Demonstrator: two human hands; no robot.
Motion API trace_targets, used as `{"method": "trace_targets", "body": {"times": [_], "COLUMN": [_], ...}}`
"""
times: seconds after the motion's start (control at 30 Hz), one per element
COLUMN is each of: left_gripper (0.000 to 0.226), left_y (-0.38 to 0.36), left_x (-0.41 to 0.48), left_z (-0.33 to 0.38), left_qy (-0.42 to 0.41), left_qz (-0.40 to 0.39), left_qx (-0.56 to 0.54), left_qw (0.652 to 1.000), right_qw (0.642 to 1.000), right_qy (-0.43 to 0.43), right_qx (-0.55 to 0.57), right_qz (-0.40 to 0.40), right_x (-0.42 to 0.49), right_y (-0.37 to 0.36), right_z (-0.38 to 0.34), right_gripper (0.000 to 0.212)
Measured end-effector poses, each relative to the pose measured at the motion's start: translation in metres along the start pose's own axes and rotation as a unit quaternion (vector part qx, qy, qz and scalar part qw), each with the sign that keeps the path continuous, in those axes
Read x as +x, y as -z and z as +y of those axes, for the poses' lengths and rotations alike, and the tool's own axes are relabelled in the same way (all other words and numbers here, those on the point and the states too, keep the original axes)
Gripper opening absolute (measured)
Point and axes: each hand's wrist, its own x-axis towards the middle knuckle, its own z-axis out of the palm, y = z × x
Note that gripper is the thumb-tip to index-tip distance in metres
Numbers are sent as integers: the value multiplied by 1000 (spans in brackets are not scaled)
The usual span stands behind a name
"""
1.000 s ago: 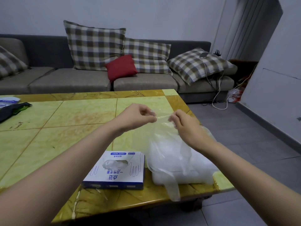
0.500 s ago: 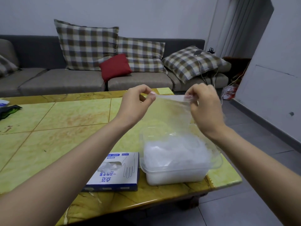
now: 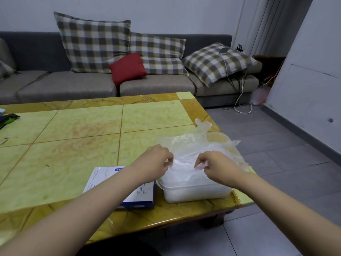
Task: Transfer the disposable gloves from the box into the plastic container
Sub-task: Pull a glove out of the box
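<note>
Over container [image 3: 195, 191], hands lowered glove [image 3: 184, 156].

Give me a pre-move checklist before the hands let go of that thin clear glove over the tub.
1. Left hand pinching the thin clear disposable glove: ok.
2. Right hand pinching the same glove: ok.
3. Glove lies over the translucent rectangular plastic container: ok, though its fingers overhang the far rim.
4. Container fully on the yellow-green tiled table: ok, but close to the corner.
5. White and blue cardboard glove box beside the container, within reach: ok.
6. Gloves left in the box: cannot tell.
</note>
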Motion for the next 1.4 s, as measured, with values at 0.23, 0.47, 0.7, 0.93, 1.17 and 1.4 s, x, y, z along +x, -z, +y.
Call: {"method": "trace_targets", "body": {"times": [0.23,0.47,0.7,0.93,1.17,1.4], "left_gripper": [27,43,74,72,63,32], "left_y": [18,-5,-45,-57,-27,12], "left_x": [11,41,59,65,64,21], "left_z": [15,32,27,24,23,-5], "left_qy": [-11,30,75,73,21,36], "left_qz": [67,-41,-262,-294,-262,123], "left_qx": [111,73,107,117,92,-6], "left_qw": [992,996,956,946,960,992], "right_qw": [995,998,975,956,959,998], "right_qy": [35,26,-49,-60,-56,21], "right_qx": [93,-50,-133,-157,-147,-51], "right_qz": [-20,13,-172,-241,-234,11], "right_x": [2,27,48,61,52,43], "right_y": [38,19,-19,-36,-1,18], "right_z": [-14,5,38,48,16,-58], "right_gripper": [24,33,55,57,43,32]}}
